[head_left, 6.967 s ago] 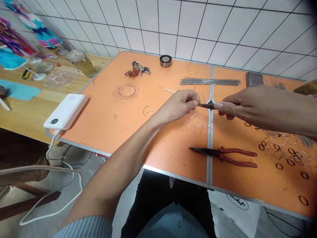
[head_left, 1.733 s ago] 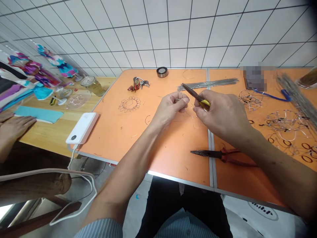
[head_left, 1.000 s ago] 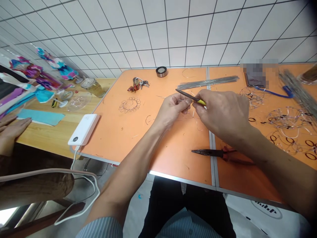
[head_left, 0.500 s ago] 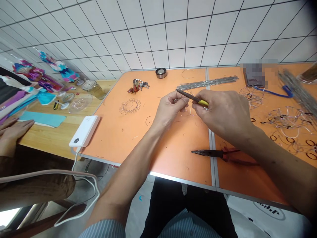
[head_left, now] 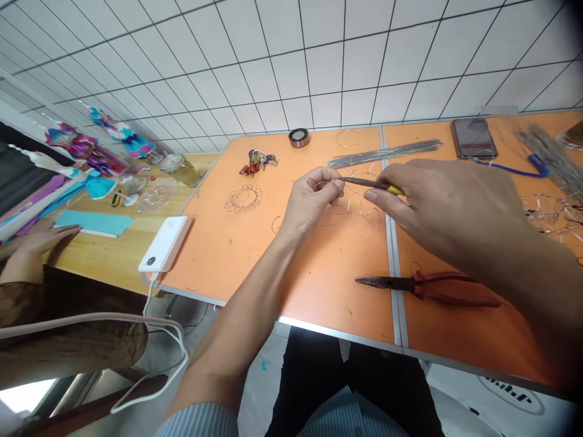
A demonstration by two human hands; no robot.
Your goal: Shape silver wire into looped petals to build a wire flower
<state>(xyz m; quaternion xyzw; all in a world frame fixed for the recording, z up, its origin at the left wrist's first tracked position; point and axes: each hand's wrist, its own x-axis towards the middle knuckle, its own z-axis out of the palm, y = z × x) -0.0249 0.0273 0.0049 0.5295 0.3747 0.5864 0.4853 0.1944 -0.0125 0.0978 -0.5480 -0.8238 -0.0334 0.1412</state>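
Note:
My left hand [head_left: 310,197] is closed in a pinch on a thin wire piece [head_left: 355,209], whose loops hang to the right over the orange table. My right hand [head_left: 437,197] is closed around yellow-handled pliers [head_left: 362,181]. Their slim dark jaws point left and meet the wire at my left fingertips; whether the jaws grip it is too small to tell. Below my right hand lie red-handled long-nose pliers [head_left: 410,284]. A finished-looking ring of wire loops [head_left: 244,198] rests to the left of my left hand.
Beyond my hands are a bundle of straight wires [head_left: 387,153], a tape roll [head_left: 299,138], keys [head_left: 257,162] and a phone [head_left: 473,138]. Tangled wire pieces [head_left: 553,212] lie at right. A white power bank [head_left: 165,244] with a cable sits at left, near another person's hand [head_left: 48,238].
My right hand has shifted slightly right, and the pliers have swung from slanting across the left fingertips to nearly level. The view has turned a little, and the left hand keeps its pinch.

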